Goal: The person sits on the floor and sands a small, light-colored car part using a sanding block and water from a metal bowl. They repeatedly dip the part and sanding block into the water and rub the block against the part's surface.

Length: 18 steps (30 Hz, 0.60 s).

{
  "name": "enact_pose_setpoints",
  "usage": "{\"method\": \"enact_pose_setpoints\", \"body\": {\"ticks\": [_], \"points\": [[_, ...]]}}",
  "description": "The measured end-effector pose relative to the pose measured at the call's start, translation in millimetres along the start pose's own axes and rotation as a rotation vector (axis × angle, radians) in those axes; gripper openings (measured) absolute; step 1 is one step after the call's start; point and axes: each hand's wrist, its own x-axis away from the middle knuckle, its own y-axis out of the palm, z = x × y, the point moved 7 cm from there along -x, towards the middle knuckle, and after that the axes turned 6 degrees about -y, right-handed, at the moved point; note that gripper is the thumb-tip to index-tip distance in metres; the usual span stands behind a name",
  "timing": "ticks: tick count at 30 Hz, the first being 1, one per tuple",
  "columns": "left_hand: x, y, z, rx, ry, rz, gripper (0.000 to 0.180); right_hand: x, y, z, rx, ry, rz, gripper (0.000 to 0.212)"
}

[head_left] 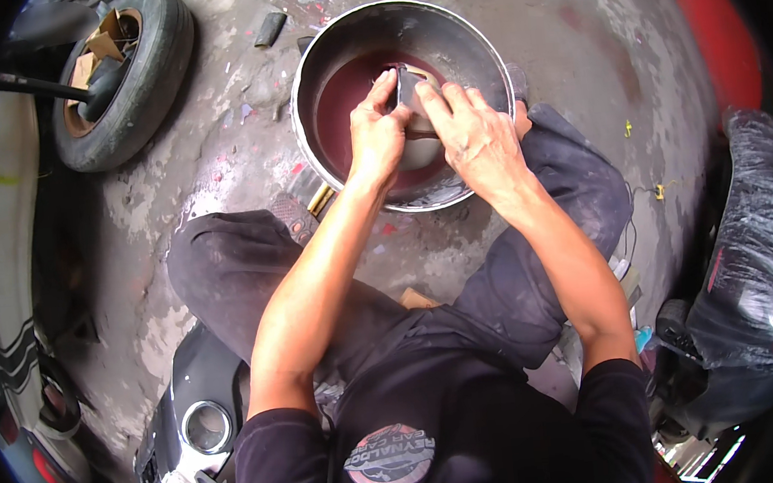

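- Broadly, a grey concrete floor [564, 73] is spreading under everything, showing pale worn patches, damp sheen and small red flecks.
- A round basin [396, 21] is sitting on it before the seated person, its dark inner wall ringing a pool of reddish liquid [341, 122].
- A dark grey smooth piece [409, 85] is being held inside the basin's outline, over the liquid; its exact kind is staying unclear.
- Left hand [376, 133] is grasping the piece from its left side, thumb lying against the near part.
- Right hand [478, 139] is bending its fingers over the piece from the right; thumb hiding, so cannot tell gripping from pressing.
- Upper left, a tyre [175, 72] is leaning, cardboard scraps [103, 46] sitting in its hub.
- Far left, a pale car panel [1, 195] is bordering the floor; lower left, a black trim part [195, 375] with a chrome ring [186, 427] is lying near the person's side.
- Upper right, a red panel [705, 26] is curving along the edge; below it, a plastic-wrapped part [750, 240] is standing.
- Basin rim is running close outside both wrists, dark trousers [229, 258] hemming the near side.
- Wider room is opening on the right, concrete stretching between basin and red panel; leftward, a narrower strip is separating basin from tyre.
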Motion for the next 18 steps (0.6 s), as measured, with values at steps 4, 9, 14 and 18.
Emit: {"method": "enact_pose_setpoints", "body": {"ticks": [4,9,14,18], "points": [[-5,-6,-9,-0.198,0.127,0.062,0.056,5,-14,24,-0.148,0.046,0.153,0.049],[-7,-8,-15,0.018,-0.036,0.002,0.059,15,6,12,-0.155,-0.099,0.082,0.053],[-2,-8,-5,0.052,-0.033,0.012,0.060,1,17,7,0.003,-0.165,0.106,0.050],[-3,-8,-6,-0.028,-0.034,0.060,0.058,6,3,22,-0.133,-0.015,0.242,0.051]]}}
